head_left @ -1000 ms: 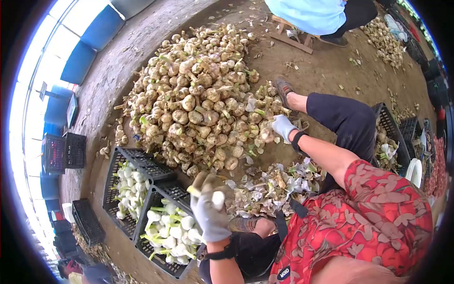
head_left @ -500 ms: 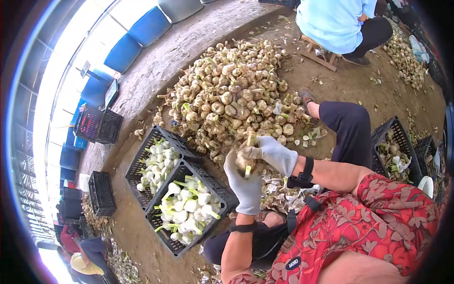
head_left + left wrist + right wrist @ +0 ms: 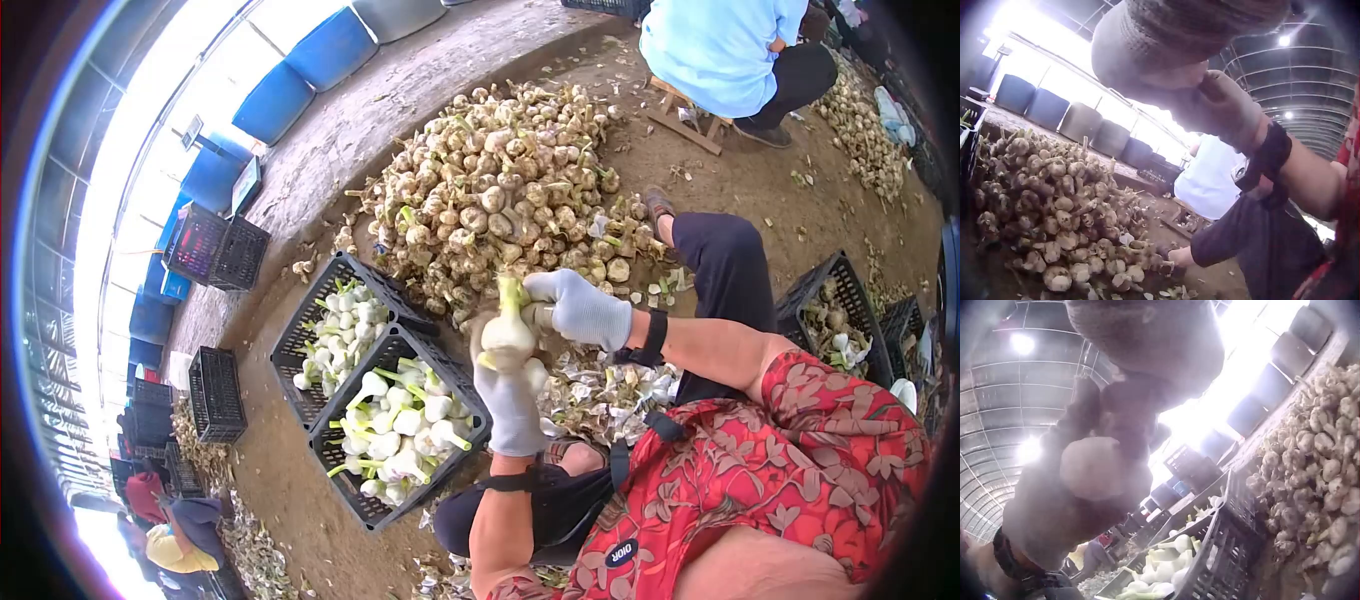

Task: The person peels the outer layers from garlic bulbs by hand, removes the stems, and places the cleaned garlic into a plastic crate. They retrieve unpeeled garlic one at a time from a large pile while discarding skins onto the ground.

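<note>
Both hands grasp one garlic bulb [image 3: 508,335] at chest height, above the skins: left hand [image 3: 510,400] cups it from below, right hand [image 3: 580,308] pinches its side near the stalk. Unpeeled pile [image 3: 500,190] sits beyond; near crate [image 3: 345,495] w/ peeled bulbs is beside the left arm. Step looks like peeling, partway thru. Next prob. needs last skin off, then a short drop into the crate.

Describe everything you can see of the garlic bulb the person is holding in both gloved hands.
The garlic bulb is plump and white, its surface looking clean, with a pale green stalk stub pointing upward. It is held upright above the black crate of trimmed bulbs and in front of the big heap. The left hand grips it from below; the right hand holds it from the side near the stalk. Both wear light knitted gloves.
</note>
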The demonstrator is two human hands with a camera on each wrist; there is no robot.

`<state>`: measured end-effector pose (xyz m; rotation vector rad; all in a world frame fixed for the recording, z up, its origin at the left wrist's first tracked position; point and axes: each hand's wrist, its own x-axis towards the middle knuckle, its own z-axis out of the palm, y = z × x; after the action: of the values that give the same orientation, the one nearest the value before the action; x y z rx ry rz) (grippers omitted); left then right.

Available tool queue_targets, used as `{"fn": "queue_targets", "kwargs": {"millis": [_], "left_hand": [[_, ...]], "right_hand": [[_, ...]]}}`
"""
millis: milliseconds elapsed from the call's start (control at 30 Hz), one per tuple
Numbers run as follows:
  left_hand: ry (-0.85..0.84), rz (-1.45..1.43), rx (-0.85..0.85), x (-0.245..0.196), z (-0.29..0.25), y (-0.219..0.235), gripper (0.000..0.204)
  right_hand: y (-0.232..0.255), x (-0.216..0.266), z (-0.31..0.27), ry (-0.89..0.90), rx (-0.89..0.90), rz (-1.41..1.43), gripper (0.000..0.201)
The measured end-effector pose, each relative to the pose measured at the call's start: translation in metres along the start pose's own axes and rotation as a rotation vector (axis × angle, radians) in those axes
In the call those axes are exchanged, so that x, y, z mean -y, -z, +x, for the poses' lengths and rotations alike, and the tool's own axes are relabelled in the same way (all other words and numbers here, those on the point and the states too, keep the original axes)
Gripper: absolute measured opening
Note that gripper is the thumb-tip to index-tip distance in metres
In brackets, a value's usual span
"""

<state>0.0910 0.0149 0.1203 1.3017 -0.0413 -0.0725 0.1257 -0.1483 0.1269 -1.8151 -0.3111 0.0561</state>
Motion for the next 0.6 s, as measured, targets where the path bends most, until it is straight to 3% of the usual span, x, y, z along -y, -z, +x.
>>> {"fn": "queue_targets", "kwargs": {"millis": [67,100,133,167,200,300,333,367,400,467,500,600], "left_hand": [[0.375,-0.471,0.184,0.004,0.004,0.014,0.075],[0.563,-0.708,0.273,0.005,0.006,0.02,0.077],[0.614,-0.664,0.238,0.001,0.007,0.02,0.077],[0.574,-0.596,0.179,-0.001,0.009,0.016,0.076],[0.534,-0.525,0.12,-0.004,0.011,0.011,0.074],[0.359,-0.202,-0.026,0.016,0.015,0.011,0.066],[0.322,-0.112,-0.025,0.024,0.015,0.013,0.064],[0.284,-0.023,-0.027,0.029,0.014,0.018,0.062],[0.375,-0.268,-0.031,0.033,0.013,0.023,0.056],[0.405,-0.387,0.033,0.023,0.007,0.029,0.052],[0.417,-0.449,0.07,0.016,0.006,0.027,0.05],[0.28,-0.391,0.129,0.014,0.004,0.021,0.054]], "right_hand": [[-0.006,-0.008,0.001,0.27,-0.133,-0.378,0.02],[-0.006,-0.01,-0.001,0.093,-0.1,-0.151,0.018],[-0.006,-0.006,-0.004,-0.083,-0.066,0.075,0.017],[-0.006,-0.004,-0.006,-0.255,-0.029,0.302,0.016],[-0.014,-0.004,-0.007,-0.346,-0.149,0.547,0.014],[-0.032,-0.017,-0.008,-0.385,-0.436,0.513,0.015],[-0.034,-0.013,-0.005,-0.146,-0.389,0.369,0.016],[-0.03,-0.009,-0.009,-0.205,-0.249,0.387,0.017],[-0.022,-0.004,-0.017,-0.263,-0.106,0.404,0.018],[-0.004,0.0,-0.016,-0.409,0.128,0.542,0.018],[0.001,-0.005,-0.014,-0.387,0.146,0.761,0.015],[0.008,-0.021,-0.006,-0.312,0.032,0.393,0.015]]}}
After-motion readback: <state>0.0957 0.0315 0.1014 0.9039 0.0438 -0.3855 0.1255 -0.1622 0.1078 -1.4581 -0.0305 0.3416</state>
